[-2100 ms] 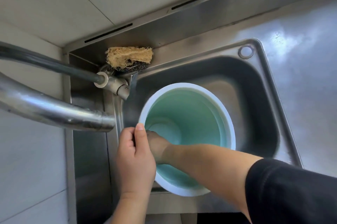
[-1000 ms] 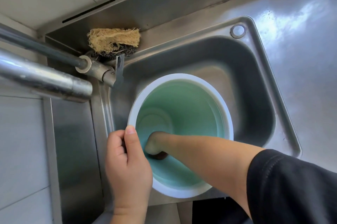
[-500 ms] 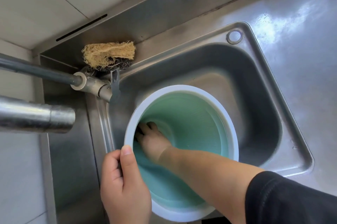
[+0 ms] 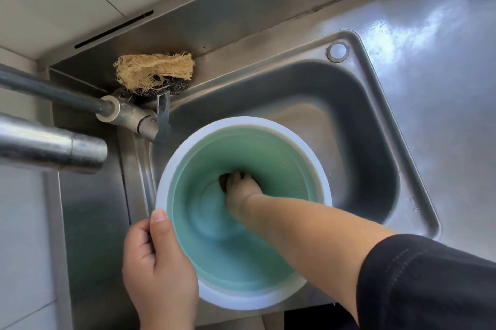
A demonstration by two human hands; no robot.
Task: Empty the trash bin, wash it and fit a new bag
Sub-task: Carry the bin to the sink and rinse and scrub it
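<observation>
The trash bin [image 4: 243, 211], green inside with a white rim, stood in the steel sink [image 4: 375, 120] at the centre of the frame, its mouth tipped toward the camera and its near edge over the sink's front lip. The left hand [image 4: 158, 262], at lower centre-left, gripped the rim, thumb laid over the white edge and fingers curled behind the outer wall. The right hand [image 4: 239, 187] reached deep into the bin, fingers curled round a small dark object [image 4: 223, 180] pressed toward the bottom; it looked like a scrubber, though it was too hidden to name with certainty. The bin appeared to be thin, stiff plastic: light enough for one hand to steady, but likely slick when wet, and its smooth sloped wall offered little to hold. The rolled rim seemed the surest place to take it, pinched between thumb and fingers as the left hand did, since a push from inside could turn or tip so light a vessel. At upper left a straw-coloured loofah pad [image 4: 154, 69] lay on a dark scourer [image 4: 171, 86] at the sink's corner, just behind the tap [image 4: 134, 116].
</observation>
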